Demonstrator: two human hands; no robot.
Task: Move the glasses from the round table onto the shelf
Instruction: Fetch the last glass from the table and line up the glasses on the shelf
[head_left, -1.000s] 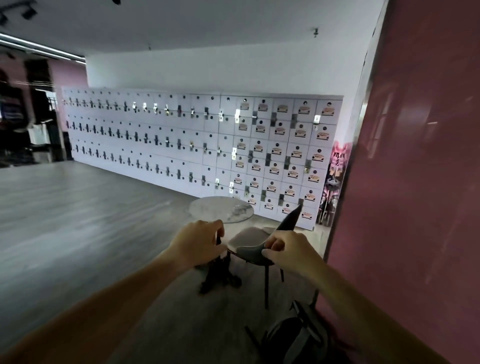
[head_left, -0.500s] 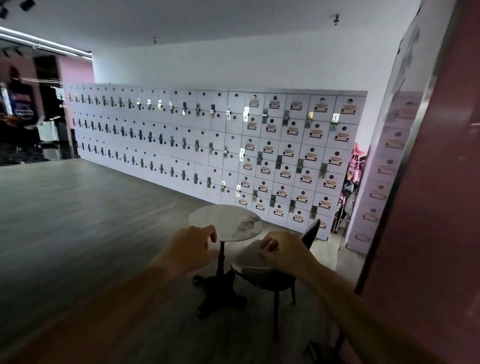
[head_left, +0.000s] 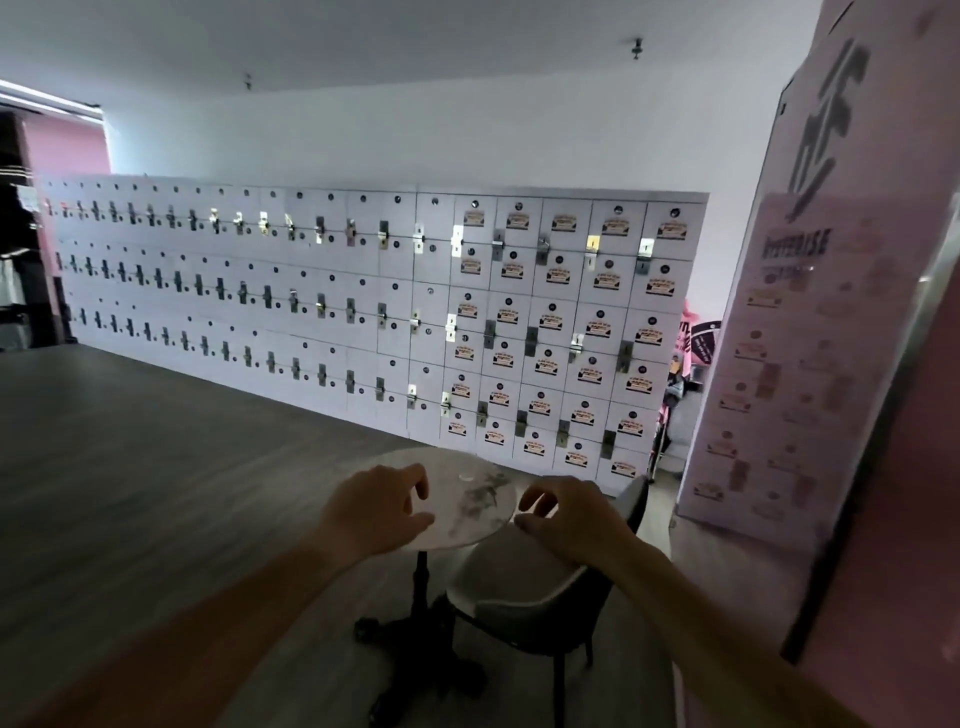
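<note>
On the round table (head_left: 467, 506) I can make out only a small pale glint near the middle of the marble top, and I cannot tell whether that is the glasses; nothing there reads clearly as a frame. Both my hands hang in front of the table's near edge, left hand (head_left: 376, 512) over its left side, right hand (head_left: 569, 514) just off its right rim, fingers loosely curled and holding nothing. I judge they are raised that way to be ready for a reach. Beneath the table's right side sits a dark chair (head_left: 524, 592), tucked close. Behind the table runs a wall of white lockers (head_left: 363, 312). No shelf shows.
</note>
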